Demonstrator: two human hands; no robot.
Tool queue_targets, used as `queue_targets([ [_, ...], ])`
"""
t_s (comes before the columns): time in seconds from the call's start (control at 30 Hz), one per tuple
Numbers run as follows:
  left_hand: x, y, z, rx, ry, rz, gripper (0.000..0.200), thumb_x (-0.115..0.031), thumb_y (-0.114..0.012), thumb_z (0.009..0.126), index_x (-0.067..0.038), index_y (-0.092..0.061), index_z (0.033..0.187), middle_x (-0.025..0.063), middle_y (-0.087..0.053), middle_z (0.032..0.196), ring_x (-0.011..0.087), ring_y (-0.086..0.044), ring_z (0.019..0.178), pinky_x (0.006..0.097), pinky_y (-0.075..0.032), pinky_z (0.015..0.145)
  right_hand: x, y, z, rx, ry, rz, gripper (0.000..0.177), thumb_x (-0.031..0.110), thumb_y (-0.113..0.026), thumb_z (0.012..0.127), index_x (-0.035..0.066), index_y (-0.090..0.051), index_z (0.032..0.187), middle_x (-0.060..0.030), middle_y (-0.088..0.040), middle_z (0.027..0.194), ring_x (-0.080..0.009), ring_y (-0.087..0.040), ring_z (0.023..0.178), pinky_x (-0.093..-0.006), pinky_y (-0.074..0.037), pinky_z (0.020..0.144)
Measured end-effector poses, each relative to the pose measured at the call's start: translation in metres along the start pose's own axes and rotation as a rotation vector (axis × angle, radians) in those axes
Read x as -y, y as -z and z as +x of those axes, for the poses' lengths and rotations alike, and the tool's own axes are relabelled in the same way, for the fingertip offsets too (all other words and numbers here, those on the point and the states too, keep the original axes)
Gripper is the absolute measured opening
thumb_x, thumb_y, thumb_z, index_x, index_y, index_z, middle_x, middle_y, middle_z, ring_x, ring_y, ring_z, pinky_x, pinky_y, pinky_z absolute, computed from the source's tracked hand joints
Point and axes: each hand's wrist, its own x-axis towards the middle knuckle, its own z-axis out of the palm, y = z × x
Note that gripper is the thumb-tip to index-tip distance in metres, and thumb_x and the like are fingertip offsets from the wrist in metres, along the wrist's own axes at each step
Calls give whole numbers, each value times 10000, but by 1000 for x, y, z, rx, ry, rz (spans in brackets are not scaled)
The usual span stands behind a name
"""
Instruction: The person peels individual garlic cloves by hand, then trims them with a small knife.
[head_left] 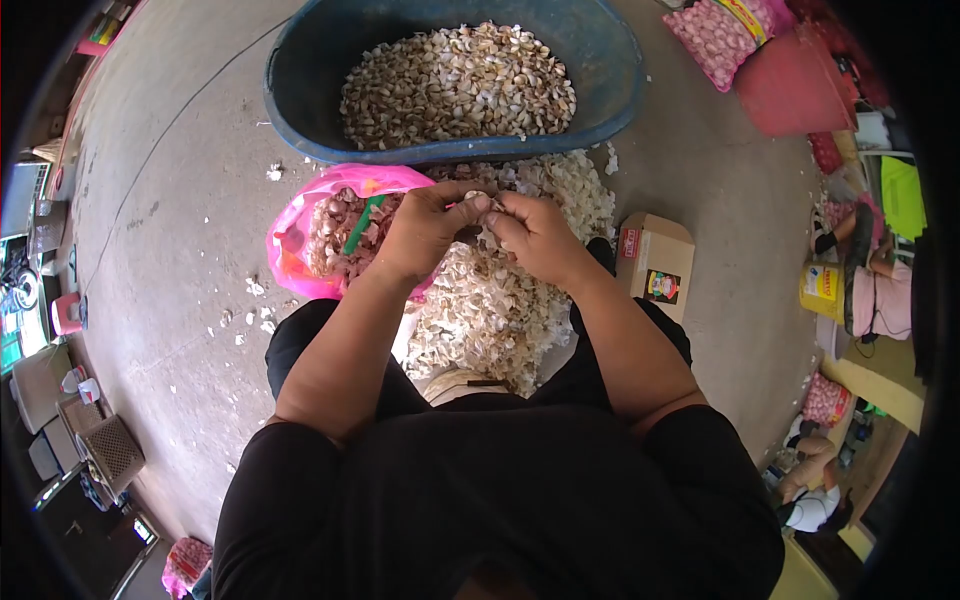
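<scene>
Both my hands meet in front of the blue tub, above a heap of pale garlic skins. A small garlic piece is pinched between the fingertips of my left hand. My right hand is closed with thumb and forefinger against the same piece. Under and beside my left hand lies an open pink bag with garlic bulbs and a green strip inside. Many garlic cloves fill the bottom of the tub.
A cardboard box lies right of the heap. Farther right are a red tub, a net bag of garlic, a yellow bucket and two seated people. Skin scraps dot the floor at left.
</scene>
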Motion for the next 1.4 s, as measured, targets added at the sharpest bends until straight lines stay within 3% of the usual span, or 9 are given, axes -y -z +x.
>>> queue_targets([
  [0.17, -8, 4, -2, 89, 106, -206, 218, -118, -513, 837, 0, -545, 1019, 52, -584, 845, 112, -543, 744, 226, -447, 629, 4, 11, 1, 107, -238, 699, 151, 149, -471, 846, 10, -530, 852, -8, -509, 656, -87, -486, 510, -222, -399, 443],
  [0.27, -9, 2, -2, 99, 139, -241, 239, -109, -513, 835, 6, -524, 1044, 56, -584, 858, 119, -548, 759, 226, -451, 639, 2, 24, 6, 101, -326, 151, 197, 172, -545, 805, 1, -552, 902, -34, -549, 660, -108, -493, 532, -260, -411, 499],
  [0.37, -2, 4, 0, 74, 77, -116, 257, -100, -520, 830, 17, -511, 1058, 63, -586, 877, 119, -554, 754, 231, -460, 644, -12, 21, 1, -65, -55, -469, 229, 194, -576, 794, 0, -552, 914, -44, -556, 666, -112, -497, 544, -275, -413, 507],
  [0.53, 4, 8, 3, 97, -10, 173, 252, -93, -536, 818, 17, -522, 1045, 60, -585, 887, 109, -557, 727, 232, -467, 629, 3, 15, 5, 179, -113, -63, 246, 214, -592, 790, -13, -566, 880, -43, -551, 642, -98, -495, 546, -275, -409, 499],
  [0.77, -2, 3, -1, 83, 46, -251, 198, -117, -541, 815, 15, -545, 962, 44, -576, 803, 102, -547, 693, 222, -458, 584, 9, 18, 0, 111, -239, 461, 155, 157, -569, 807, 5, -558, 777, 1, -488, 557, -60, -451, 434, -206, -370, 400],
  [1.0, -2, -1, -1, 109, 134, -53, 167, -184, -558, 815, -35, -554, 892, 33, -566, 772, 117, -548, 694, 228, -461, 571, 4, 17, -1, 139, -28, -236, 238, 254, -615, 773, 21, -583, 741, -38, -529, 541, -87, -483, 461, -242, -379, 423],
  [1.2, 8, 1, 1, 18, 269, -397, 145, -195, -544, 815, -50, -553, 824, 20, -554, 692, 117, -509, 594, 237, -411, 516, 14, 28, -7, 123, -196, 381, 235, 185, -571, 809, -8, -552, 677, -12, -466, 477, -68, -470, 453, -226, -350, 404],
  [1.33, 11, 12, 7, 22, 414, -371, 141, -179, -479, 830, -58, -547, 804, 14, -536, 664, 120, -477, 557, 230, -377, 493, -10, 36, -2, 19, -79, -509, 321, 292, -609, 767, -8, -560, 664, -67, -510, 504, -170, -484, 465, -311, -399, 475],
  [1.4, 2, 16, 10, 17, 485, -369, 151, -165, -458, 827, -52, -547, 782, 5, -515, 624, 116, -445, 536, 222, -362, 485, -8, 38, -3, -28, -109, -591, 348, 330, -582, 779, -10, -558, 714, -92, -528, 550, -195, -488, 483, -320, -411, 504],
])
